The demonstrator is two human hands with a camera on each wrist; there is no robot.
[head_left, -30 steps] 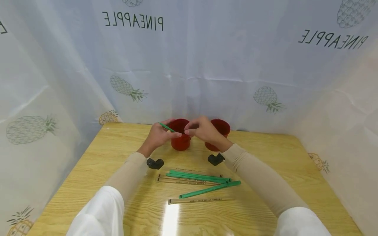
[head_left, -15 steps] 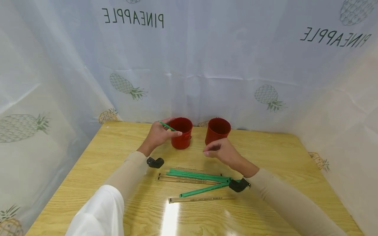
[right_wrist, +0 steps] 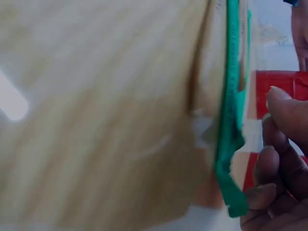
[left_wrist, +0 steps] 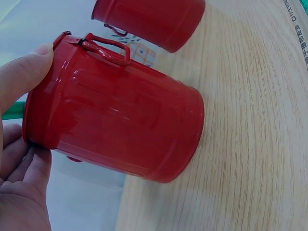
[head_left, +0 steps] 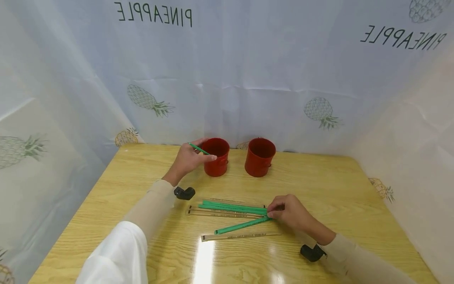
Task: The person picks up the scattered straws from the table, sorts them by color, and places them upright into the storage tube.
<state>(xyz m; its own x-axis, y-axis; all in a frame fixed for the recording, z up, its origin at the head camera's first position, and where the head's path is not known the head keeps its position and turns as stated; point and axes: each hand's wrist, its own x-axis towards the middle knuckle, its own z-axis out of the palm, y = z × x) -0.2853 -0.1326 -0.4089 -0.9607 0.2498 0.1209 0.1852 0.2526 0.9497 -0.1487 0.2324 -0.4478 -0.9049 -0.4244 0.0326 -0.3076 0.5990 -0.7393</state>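
Note:
My left hand (head_left: pixel 188 159) grips the rim of the left red bucket (head_left: pixel 215 166), thumb on the near side and fingers behind. In the left wrist view a slim green wrapped stick (left_wrist: pixel 13 110) pokes out past the rim of that upright bucket, between thumb and fingers. Over the right ends of several green wrapped sticks (head_left: pixel 234 207) is my right hand (head_left: pixel 291 211), thumb and forefinger bent close together. The right wrist view has its fingertips beside a green strip (right_wrist: pixel 228 120); that view is blurred, and no firm grip shows.
A second red bucket (head_left: pixel 260 159) stands to the right of the gripped one. Tan wrapped sticks (head_left: pixel 237 237) lie among and in front of the green ones on the wooden table (head_left: pixel 319 185). A pineapple-print cloth (head_left: pixel 227 79) hangs behind and at both sides.
My right hand has moved from the left bucket's rim, down and to the right, to the ends of the green sticks. The left hand keeps its grip on the bucket.

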